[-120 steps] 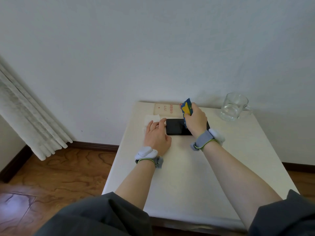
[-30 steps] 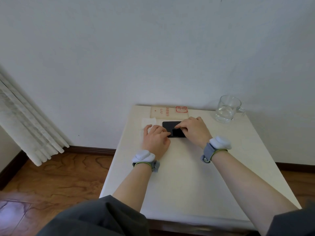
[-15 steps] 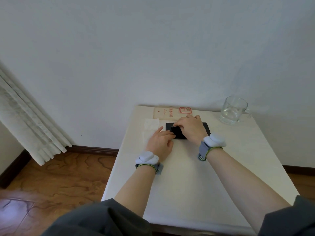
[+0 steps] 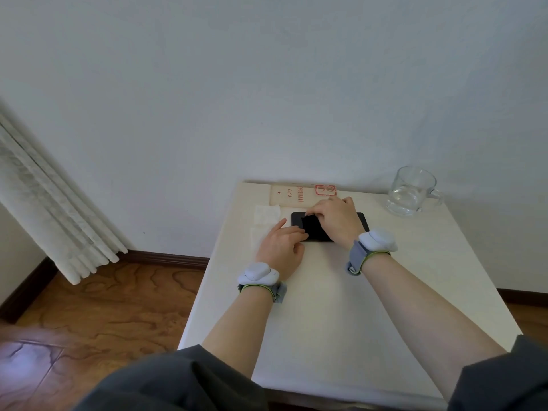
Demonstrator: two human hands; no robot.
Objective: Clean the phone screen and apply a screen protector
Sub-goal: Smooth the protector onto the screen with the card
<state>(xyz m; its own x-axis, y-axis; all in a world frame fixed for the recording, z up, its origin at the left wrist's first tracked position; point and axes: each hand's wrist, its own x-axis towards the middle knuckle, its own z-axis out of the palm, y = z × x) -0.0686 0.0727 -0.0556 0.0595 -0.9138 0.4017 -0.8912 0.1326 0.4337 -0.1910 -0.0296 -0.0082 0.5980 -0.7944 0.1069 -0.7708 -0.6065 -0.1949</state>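
Lying long axis left-to-right, the phone (image 4: 315, 230) is braced near-left by the flat-fingered left hand (image 4: 281, 247), while the right hand (image 4: 335, 220) covers it, fingers bent, grip indeterminate.

Left hand (image 4: 281, 247), right hand (image 4: 335, 221) on phone (image 4: 315, 230)

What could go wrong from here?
1. The right hand rests fingertips on the screen of the black rectangular phone: smudges or trapped dust likely.
2. The left hand only touches the phone's edge, no grip; it may slide on the smooth white table.
3. The clear glass mug of water could get knocked.
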